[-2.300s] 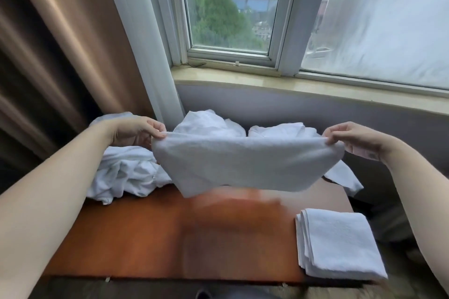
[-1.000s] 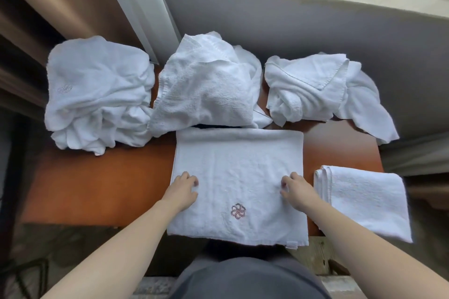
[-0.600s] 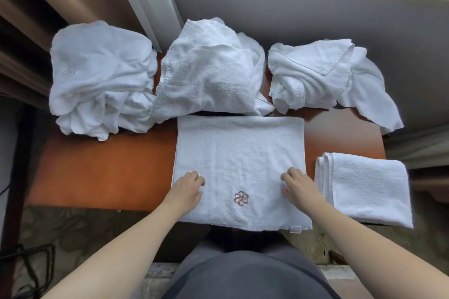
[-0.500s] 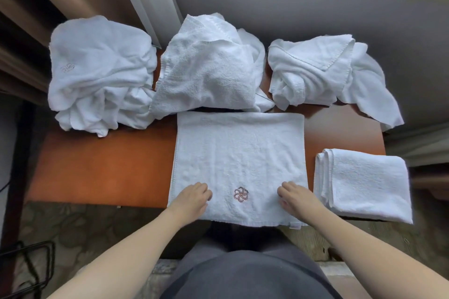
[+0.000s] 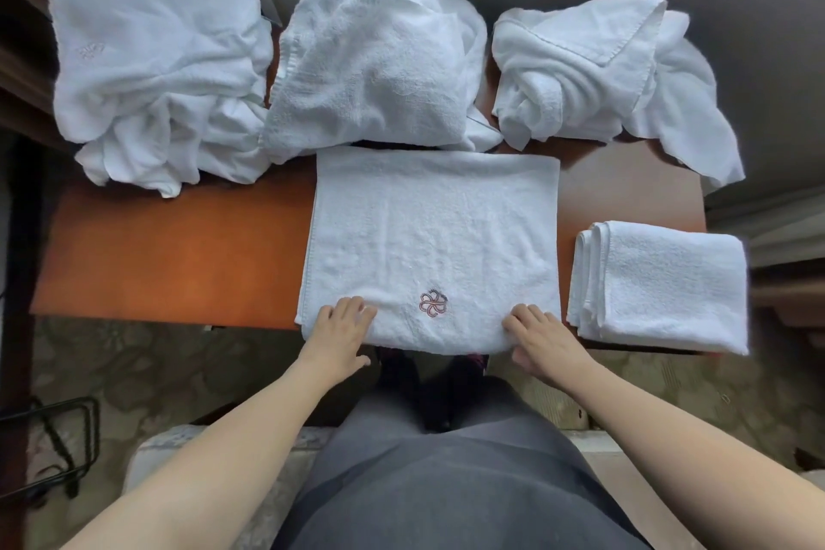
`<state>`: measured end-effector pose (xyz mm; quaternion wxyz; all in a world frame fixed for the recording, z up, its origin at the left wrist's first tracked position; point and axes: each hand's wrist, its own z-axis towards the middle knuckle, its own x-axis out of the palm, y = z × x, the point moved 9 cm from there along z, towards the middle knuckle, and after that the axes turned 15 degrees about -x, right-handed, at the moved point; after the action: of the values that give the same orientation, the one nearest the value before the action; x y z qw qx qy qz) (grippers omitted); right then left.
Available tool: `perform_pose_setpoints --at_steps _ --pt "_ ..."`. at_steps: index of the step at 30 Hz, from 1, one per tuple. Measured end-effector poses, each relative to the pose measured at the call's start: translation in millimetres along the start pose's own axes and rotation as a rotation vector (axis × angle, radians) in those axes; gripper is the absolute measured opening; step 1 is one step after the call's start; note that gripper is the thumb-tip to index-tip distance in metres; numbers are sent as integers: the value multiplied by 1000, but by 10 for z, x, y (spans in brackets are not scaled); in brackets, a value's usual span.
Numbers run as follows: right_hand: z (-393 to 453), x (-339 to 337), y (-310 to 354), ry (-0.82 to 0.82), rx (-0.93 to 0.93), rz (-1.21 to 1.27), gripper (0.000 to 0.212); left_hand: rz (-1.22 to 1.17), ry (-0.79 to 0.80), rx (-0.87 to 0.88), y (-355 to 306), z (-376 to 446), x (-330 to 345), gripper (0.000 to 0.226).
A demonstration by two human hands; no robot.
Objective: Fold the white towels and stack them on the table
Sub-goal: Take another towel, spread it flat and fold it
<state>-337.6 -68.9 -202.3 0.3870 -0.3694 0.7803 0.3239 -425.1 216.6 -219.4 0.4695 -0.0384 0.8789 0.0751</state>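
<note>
Both hands, left and right, lie spread on the flat towel's near edge. Right of it sits the folded towel.

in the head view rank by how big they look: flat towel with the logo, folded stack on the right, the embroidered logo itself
1. flat towel
2. folded stack
3. embroidered logo
No close calls here.

Flat towel on table, hands at near edge
</note>
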Motion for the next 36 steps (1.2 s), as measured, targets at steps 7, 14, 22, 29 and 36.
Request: perform_pose_setpoints --at_steps 7,14,22,29,36 --pt "147 -74 -213 -114 7 224 18 -318 -110 38 200 64 -237 41" --pt "334 -259 -499 -219 122 319 10 -287 -56 34 278 319 -359 59" --pt "359 -307 -733 -240 285 680 12 -183 -92 87 219 440 -393 76" --pt "289 -340 -855 -264 383 746 10 -41 -36 136 106 379 -371 56" --pt "287 -427 -674 -174 259 681 15 -78 155 126 22 337 -293 6"
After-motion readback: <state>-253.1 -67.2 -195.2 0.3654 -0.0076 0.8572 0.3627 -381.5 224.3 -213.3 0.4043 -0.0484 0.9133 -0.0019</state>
